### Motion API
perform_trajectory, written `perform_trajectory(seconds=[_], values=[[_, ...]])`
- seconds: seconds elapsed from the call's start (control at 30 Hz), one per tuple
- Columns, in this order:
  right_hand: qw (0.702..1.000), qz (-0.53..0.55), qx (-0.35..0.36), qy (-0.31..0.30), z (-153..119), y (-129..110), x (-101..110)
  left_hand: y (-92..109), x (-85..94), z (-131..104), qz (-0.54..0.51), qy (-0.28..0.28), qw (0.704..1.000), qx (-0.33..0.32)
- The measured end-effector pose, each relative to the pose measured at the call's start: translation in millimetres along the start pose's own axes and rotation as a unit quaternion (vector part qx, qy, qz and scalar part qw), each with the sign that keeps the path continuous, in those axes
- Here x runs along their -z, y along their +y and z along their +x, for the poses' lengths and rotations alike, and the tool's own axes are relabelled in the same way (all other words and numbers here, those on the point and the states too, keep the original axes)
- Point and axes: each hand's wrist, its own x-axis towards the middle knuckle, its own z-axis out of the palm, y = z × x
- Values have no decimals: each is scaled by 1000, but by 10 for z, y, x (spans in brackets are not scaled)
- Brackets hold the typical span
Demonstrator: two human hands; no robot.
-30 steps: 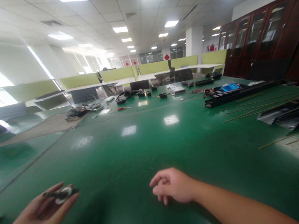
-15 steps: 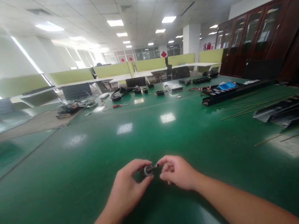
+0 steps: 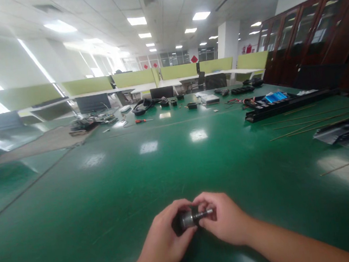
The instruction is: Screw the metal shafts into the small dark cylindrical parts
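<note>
My left hand (image 3: pixel 170 232) is wrapped around a dark cylindrical metal part with a thin shaft (image 3: pixel 189 219), its thumb below and its fingers above. The silvery shaft of the part points right, towards my right hand (image 3: pixel 224 218). My right hand is curled around the shaft, with the index finger above it and the thumb below. Whether those fingertips press on the metal is hard to make out. Both hands are just above the green tabletop (image 3: pixel 129 174), near its front edge.
Towards the far side lie a screwdriver (image 3: pixel 143 120), several small black boxes, a black strapped device (image 3: pixel 142 106) and a white box (image 3: pixel 210 99). At right are black metal channels (image 3: pixel 287 103) and thin brass-coloured rods (image 3: pixel 318 121). Circuit boards (image 3: pixel 90 121) lie at left.
My left hand has moved right and nearer me with the metal part, whose shaft now points more to the right. My right hand has come around the shaft.
</note>
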Motion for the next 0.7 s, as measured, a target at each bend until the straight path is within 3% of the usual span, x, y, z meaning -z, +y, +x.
perform_trajectory(seconds=[0.7], values=[[999,-37,-15,5,-24,8,20,67,8,13,-45,-5,999,-4]])
